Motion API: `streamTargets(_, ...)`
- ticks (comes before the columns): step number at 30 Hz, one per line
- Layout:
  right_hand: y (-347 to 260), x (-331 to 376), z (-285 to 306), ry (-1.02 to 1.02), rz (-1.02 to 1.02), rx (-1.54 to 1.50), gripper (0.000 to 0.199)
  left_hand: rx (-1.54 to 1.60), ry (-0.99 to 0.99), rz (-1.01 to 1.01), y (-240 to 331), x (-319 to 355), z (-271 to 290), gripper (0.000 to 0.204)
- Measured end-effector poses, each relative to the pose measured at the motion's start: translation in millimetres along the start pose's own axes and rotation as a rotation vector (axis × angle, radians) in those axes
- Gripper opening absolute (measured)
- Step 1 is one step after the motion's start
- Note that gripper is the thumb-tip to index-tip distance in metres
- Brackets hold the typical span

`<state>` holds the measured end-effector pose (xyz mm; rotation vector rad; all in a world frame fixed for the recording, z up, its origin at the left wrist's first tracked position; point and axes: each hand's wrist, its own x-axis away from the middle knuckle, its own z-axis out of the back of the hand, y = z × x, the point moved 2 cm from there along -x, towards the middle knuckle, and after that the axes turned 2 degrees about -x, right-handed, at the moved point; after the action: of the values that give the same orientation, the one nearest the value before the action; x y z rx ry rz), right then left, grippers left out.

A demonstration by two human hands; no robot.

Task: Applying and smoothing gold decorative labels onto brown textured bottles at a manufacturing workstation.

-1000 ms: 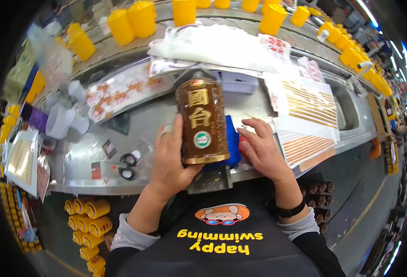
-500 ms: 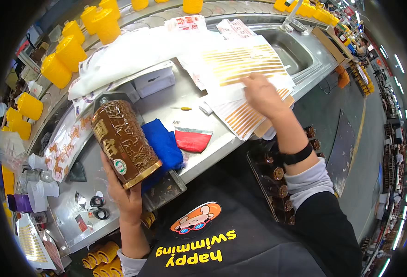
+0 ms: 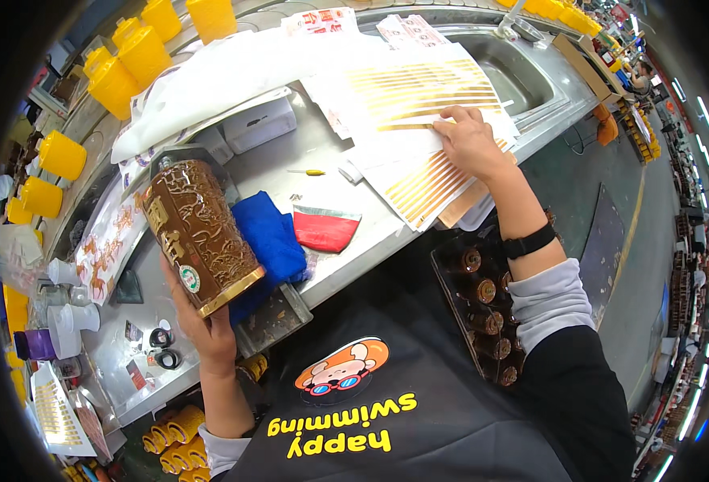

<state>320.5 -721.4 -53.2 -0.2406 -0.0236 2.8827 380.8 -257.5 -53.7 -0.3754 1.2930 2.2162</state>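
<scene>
My left hand (image 3: pixel 208 336) is wrapped round the lower part of a brown embossed bottle (image 3: pixel 210 229) with a gold band at its base. The bottle leans to the left above the metal bench, its raised pattern facing up. At the sheet of gold sticker strips (image 3: pixel 418 87), my right hand (image 3: pixel 471 145) is closed in a pinch at the end of one gold strip (image 3: pixel 406 126). A second striped sheet (image 3: pixel 427 189) lies under that wrist. Beside the bottle are a blue cloth (image 3: pixel 267 234) and a red-and-grey pouch (image 3: pixel 327 229).
A steel sink (image 3: pixel 515 76) lies beyond the sheets. Yellow containers (image 3: pixel 144 56) stand along the conveyor at the far left. A small yellow-handled tool (image 3: pixel 314 172) rests on the bench. Below the bench edge, a crate of brown bottles (image 3: pixel 483 320) stands near my right arm.
My right fingers have come down onto the end of a gold strip and closed there. The bottle in my left hand has shifted slightly left in view. The whole view has turned a little.
</scene>
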Motion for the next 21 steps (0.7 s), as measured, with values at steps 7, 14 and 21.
streamTargets(7,4.6,-6.9,-4.0,0.217,0.072,-0.179,0.022,-0.017,0.003,-0.034,-2.6,-1.2,0.0,0.086)
streamTargets(14,-1.9,-17.1,2.2,0.306,0.253,-0.335,0.011,0.089,-0.043,0.017,-2.6,1.8,0.0,0.089)
streamTargets(21,-62.9,0.2,56.4,0.015,0.189,-0.724,0.007,-0.110,-0.058,-0.010,3.6,0.9,12.2,0.094)
